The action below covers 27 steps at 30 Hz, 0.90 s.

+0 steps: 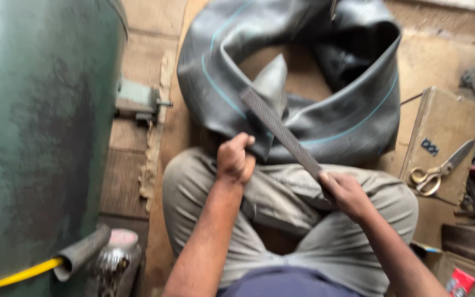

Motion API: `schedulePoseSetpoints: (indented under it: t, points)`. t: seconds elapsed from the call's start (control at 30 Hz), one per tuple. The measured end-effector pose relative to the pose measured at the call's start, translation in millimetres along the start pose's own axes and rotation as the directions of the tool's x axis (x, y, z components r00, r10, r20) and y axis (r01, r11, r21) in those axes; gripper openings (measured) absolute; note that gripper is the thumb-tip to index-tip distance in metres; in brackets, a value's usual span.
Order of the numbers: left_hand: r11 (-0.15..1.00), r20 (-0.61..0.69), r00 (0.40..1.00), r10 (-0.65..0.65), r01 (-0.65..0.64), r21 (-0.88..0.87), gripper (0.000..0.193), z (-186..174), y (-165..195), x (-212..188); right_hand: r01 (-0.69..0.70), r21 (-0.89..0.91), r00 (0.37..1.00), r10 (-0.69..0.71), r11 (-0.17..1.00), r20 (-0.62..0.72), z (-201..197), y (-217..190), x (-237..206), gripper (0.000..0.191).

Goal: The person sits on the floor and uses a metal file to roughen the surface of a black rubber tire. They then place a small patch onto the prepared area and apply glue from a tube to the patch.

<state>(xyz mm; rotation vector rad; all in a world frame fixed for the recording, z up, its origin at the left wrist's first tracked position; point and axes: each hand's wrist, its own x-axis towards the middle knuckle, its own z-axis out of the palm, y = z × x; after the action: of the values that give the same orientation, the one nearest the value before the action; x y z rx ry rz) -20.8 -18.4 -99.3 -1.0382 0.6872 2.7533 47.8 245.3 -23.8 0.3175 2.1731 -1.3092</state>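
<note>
While I sit cross-legged on the floor (pixel 446 60), my left hand (pixel 235 159) is clenched tight on a fold of the black inner tube (pixel 336 115), pinching the rubber just above my knee. My right hand (pixel 345 192) is wrapped closed around the lower end of a long metal file (pixel 279 130), which slants from about four o'clock up to ten o'clock, its rough face lying across the pinched fold. The tube itself sprawls at twelve o'clock from my hands, a big slack ring with a thin blue line running round it, its near edge resting against my legs. At nine o'clock stands a large green tank (pixel 39 126), worn dark in patches, with a yellow hose (pixel 17 276) leaving its base at about seven o'clock. Out at three o'clock a flat tan box (pixel 441 126) lies on the floor, and a pair of scissors (pixel 441 168) with pale yellow handles rests on its near corner. A red packet (pixel 459 281) sits at about five o'clock.
</note>
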Motion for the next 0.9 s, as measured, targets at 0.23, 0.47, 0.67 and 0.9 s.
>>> schedulePoseSetpoints:
  t: [0.23, 0.47, 0.67, 0.9]
  points:
    - [0.995, 0.058, 0.996, 0.070, -0.074, 0.069, 0.015, -14, -4, 12, 0.151, -0.171, 0.976, -0.174, 0.974, -0.132, 68, -32, 73, 0.061]
    - [0.998, 0.064, 0.997, 0.040, -0.036, -0.054, 0.017, 9, 8, -5, 0.505, -0.303, 0.798, -0.571, 0.808, -0.193, 32, -67, 97, 0.044]
    - [0.998, 0.008, 1.000, 0.007, -0.007, -0.062, 0.012, 0, 3, -1, -0.068, 0.124, 0.997, 0.073, 0.990, -0.036, 14, 20, -2, 0.033]
    - [0.996, 0.059, 0.996, 0.071, -0.073, 0.042, 0.004, -3, 3, 8, 0.294, 0.027, 0.938, -0.283, 0.955, -0.202, 66, -60, 100, 0.060]
